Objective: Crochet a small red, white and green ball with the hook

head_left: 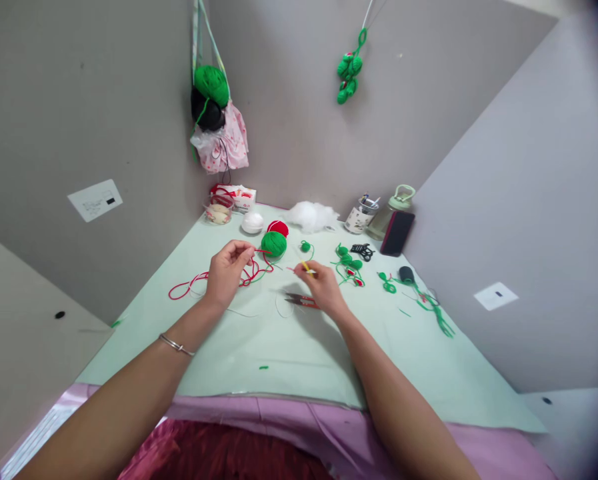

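My left hand (227, 268) pinches a strand of red yarn (180, 291), whose slack lies in loops on the table beneath. Between the fingers of my right hand (323, 288) is a crochet hook (307, 267) with a yellow handle, its thin tip pointing left toward the yarn. A short gap separates the hands. Just beyond my left fingers sit a green yarn ball (274, 245) and a red yarn ball (279, 229). Thread snips (301, 300) with red handles lie below my right hand, partly hidden by it.
Behind are a white ball (252, 223), fluffy stuffing (311, 217), a pen cup (361, 217), a bottle (380, 225) and a leaning phone (397, 234). Green crocheted pieces (349, 260) and a dark thread spool (406, 274) lie right. Grey walls enclose the table (219, 373).
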The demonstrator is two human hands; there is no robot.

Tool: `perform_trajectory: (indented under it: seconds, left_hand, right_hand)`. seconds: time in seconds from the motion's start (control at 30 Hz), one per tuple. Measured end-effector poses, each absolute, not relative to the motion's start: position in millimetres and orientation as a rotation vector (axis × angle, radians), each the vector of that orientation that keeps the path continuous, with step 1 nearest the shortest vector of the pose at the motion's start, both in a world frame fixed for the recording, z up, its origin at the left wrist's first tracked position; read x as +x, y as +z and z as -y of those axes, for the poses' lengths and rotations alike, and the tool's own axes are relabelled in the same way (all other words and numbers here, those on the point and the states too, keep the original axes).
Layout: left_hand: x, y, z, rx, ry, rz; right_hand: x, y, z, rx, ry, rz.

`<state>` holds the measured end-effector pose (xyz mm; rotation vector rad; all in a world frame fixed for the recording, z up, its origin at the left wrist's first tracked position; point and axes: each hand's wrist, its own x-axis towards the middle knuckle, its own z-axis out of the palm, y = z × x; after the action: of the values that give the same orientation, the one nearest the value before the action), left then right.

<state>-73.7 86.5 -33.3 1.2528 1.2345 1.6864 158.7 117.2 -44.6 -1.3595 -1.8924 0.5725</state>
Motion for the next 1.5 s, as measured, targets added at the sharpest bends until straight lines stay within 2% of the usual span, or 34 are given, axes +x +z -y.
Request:
perform_trajectory:
  seconds: [0.23, 0.33, 0.43, 0.7, 0.87, 1.03, 1.17, 1.37, 1.43, 1.5]
  left_hand:
    - [-71, -31, -83, 1.273, 1.609, -1.197]
    - [-66, -32, -80, 1.306, 1.518, -1.156]
    - [-57, -33, -75, 1.351, 1.409, -1.100]
    - [-49, -38, -70, 1.376, 1.299, -1.066]
    - [-52, -38, -71, 1.366, 1.297, -1.067]
    - [-53, -36, -71, 1.353, 1.296, -1.064]
    - [-53, -37, -72, 1.344, 1.283, -1.058]
    - [-52, -38, -71, 1.324, 1.262, -1.045]
    - [-50, -39, -71, 1.324, 1.257, -1.038]
    - [-48, -40, -70, 1.326, 1.250, -1.032]
  right_hand:
    - [277, 6, -115, -1.601, 0.023, 1.325]
    - [296, 10, -114, -1.640, -0.082, 1.209]
    - [279, 3, -116, -1.627, 0.051, 1.318]
    - [202, -22, -95, -1.450, 0.773, 2.146]
    - [183, -31, -82, -1.451, 0.796, 2.286]
    - [196, -15, -88, -1.451, 0.898, 2.229]
    - [232, -1, -102, -1.575, 0.727, 1.956]
    - [293, 13, -109, -1.732, 0.085, 1.207]
    - [298, 18, -108, -1.672, 0.031, 1.084]
    - [288, 18, -107, -1.594, 0.127, 1.088]
